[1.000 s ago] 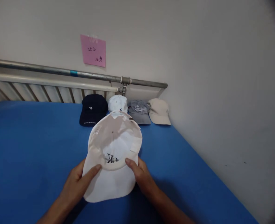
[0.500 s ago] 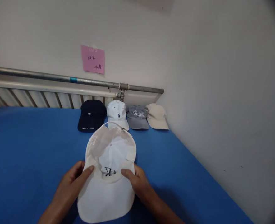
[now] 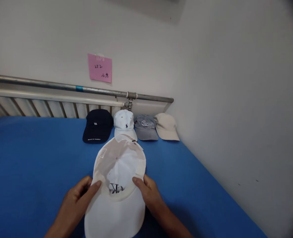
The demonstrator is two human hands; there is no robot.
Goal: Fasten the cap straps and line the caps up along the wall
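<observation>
A white baseball cap (image 3: 116,215) is held up in front of me, its hollow inside facing me and its brim pointing down toward me. Dark letters show through at the front panel, and an adjustable strap arches at the far end. My left hand (image 3: 78,195) grips the cap's left edge where brim meets crown, thumb on the inside. On the opposite edge my right hand (image 3: 150,195) pinches it the same way. The fingers beneath the cap are partly hidden.
Behind it, a navy cap (image 3: 98,124), a pale blue cap (image 3: 123,121), a grey cap (image 3: 145,127) and a beige cap (image 3: 167,127) line the back of the blue surface (image 3: 42,165). Pipes (image 3: 99,91), a radiator (image 3: 44,107) and a pink note (image 3: 100,68) are beyond.
The white cap and both hands have shifted slightly down in view, with the cap tilted a little more. The background also sits a bit lower. Both hands keep their hold.
</observation>
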